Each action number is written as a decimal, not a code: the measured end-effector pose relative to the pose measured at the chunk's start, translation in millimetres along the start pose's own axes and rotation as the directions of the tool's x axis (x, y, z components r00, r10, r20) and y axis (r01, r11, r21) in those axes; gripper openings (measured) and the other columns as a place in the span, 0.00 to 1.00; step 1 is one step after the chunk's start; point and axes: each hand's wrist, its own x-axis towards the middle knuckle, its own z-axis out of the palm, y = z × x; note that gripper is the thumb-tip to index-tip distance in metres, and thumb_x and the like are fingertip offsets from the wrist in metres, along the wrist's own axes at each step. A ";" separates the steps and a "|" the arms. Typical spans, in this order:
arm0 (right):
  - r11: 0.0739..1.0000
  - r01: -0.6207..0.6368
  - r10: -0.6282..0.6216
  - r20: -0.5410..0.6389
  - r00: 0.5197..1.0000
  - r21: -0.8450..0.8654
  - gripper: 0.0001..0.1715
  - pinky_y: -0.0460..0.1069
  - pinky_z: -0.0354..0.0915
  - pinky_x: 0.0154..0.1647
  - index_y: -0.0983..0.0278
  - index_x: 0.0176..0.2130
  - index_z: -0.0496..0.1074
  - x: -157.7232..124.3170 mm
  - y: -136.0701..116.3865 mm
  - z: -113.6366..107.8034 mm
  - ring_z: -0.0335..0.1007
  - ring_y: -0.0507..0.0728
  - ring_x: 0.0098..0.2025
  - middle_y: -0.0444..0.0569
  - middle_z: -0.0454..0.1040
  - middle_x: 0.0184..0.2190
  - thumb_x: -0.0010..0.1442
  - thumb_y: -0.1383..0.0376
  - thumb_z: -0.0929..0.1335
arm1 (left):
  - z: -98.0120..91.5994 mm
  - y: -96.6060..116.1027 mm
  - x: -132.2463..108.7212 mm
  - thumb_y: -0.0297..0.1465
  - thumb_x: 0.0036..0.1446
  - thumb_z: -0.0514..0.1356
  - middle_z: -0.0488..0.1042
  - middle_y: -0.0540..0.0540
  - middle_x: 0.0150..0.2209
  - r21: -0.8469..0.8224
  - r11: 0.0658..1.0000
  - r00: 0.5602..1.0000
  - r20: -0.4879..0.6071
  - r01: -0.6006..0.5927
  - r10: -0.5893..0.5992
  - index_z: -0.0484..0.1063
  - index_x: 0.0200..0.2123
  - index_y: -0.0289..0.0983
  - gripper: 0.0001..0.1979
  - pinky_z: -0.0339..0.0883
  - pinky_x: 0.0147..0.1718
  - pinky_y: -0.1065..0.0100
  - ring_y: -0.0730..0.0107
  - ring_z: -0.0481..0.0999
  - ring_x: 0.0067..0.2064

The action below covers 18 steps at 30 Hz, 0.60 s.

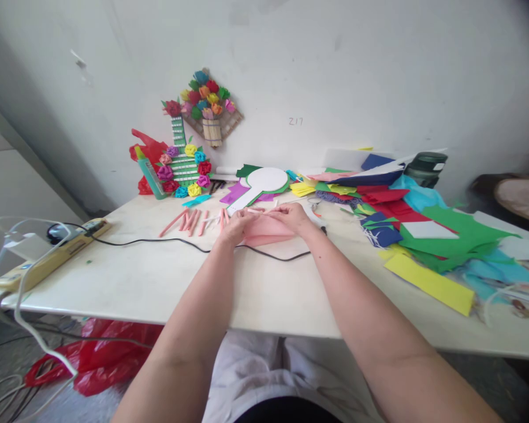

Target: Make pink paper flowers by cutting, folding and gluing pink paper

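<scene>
A sheet of pink paper (pixel 268 230) is stretched between my two hands near the middle of the table. My left hand (pixel 238 226) pinches its upper left edge, and my right hand (pixel 293 217) grips the upper right edge. A thin white piece shows along the top edge between the fingers. Several rolled pink paper sticks (pixel 189 221) lie to the left of my left hand. Just behind my hands rests a white round shape with a handle (pixel 268 178), over green and purple paper.
Colored paper sheets (pixel 454 235) are piled on the right. A black cable (pixel 145 241) crosses the table from a power strip (pixel 53 258) on the left. At the back stand a glue bottle (pixel 150 174), a flower-decorated guitar shape (pixel 185 164) and a dark green container (pixel 425 169).
</scene>
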 end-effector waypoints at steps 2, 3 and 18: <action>0.999 0.030 -0.030 -0.002 1.000 -0.021 0.12 0.48 0.64 0.32 0.67 0.27 0.77 0.6 2.9 1.9 0.71 0.56 0.30 0.48 0.76 0.25 0.46 0.59 0.70 | 0.0 -2.4 1.8 0.38 0.37 0.68 0.77 0.42 0.30 0.007 1.000 1.000 -0.017 -0.011 0.011 0.76 0.35 0.33 0.20 0.65 0.39 0.64 0.61 0.75 0.37; 0.999 0.041 -0.041 -0.012 0.999 -0.035 0.12 0.48 0.64 0.32 0.67 0.27 0.77 1.0 4.3 2.8 0.70 0.55 0.30 0.49 0.76 0.25 0.46 0.60 0.70 | 0.0 -3.7 2.8 0.38 0.37 0.68 0.77 0.42 0.30 0.016 1.000 1.000 -0.022 -0.016 0.017 0.76 0.34 0.33 0.20 0.65 0.38 0.64 0.61 0.75 0.36; 0.999 0.041 -0.043 -0.089 0.995 -0.025 0.13 0.47 0.62 0.27 0.67 0.29 0.77 3.2 7.9 4.1 0.68 0.54 0.26 0.50 0.76 0.24 0.45 0.60 0.70 | -10.0 -9.5 9.5 0.33 0.37 0.64 0.76 0.45 0.27 -0.105 0.994 0.989 -0.148 0.001 -0.016 0.77 0.30 0.33 0.14 0.62 0.29 0.70 0.65 0.74 0.34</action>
